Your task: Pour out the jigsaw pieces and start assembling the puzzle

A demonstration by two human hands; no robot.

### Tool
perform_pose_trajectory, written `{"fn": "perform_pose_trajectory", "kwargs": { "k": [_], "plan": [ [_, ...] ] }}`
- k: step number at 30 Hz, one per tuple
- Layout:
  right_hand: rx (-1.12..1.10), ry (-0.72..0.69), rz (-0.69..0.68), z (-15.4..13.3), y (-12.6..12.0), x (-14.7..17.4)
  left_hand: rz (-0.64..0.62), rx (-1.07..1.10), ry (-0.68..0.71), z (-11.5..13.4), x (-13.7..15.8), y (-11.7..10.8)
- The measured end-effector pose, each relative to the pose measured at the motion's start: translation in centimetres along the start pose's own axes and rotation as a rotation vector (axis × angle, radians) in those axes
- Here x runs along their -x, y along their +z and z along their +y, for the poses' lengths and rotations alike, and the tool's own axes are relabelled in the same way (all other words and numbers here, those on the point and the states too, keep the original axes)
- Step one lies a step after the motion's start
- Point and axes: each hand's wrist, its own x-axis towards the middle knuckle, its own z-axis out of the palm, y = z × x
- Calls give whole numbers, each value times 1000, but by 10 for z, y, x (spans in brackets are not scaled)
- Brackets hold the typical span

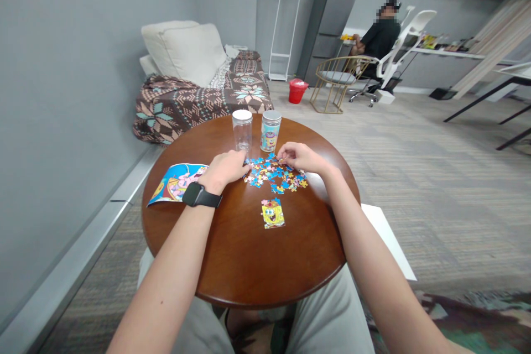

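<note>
Loose jigsaw puzzle pieces (277, 174), mostly blue, yellow and pink, lie in a pile on the round brown table (244, 265). At the pile's left edge is my left hand (226, 168), wearing a black watch; its fingers are curled down, and what they hold is hidden. My right hand (302, 156) is over the upper right of the pile, with fingertips closed on a small puzzle piece (284, 160). Nearer to me sits a joined puzzle section (272, 214) showing a yellow cartoon face. A curled picture sheet (173, 183) lies partly behind my left wrist.
Behind the pile stand a clear jar (243, 131) with a white lid and a printed jar (270, 131) with a silver lid. Beyond are a covered sofa (203, 94), a red bin (297, 91), a gold-framed chair (338, 77) and a seated person (379, 38).
</note>
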Motion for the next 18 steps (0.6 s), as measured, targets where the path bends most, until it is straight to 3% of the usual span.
{"fn": "perform_pose_trajectory", "kwargs": {
  "k": [7,18],
  "plan": [
    [-103,28,44,-4,0,2,-10,15,-4,0,-1,-1],
    [-61,7,31,-2,0,0,6,-7,-30,0,0,-1]
  ]
}}
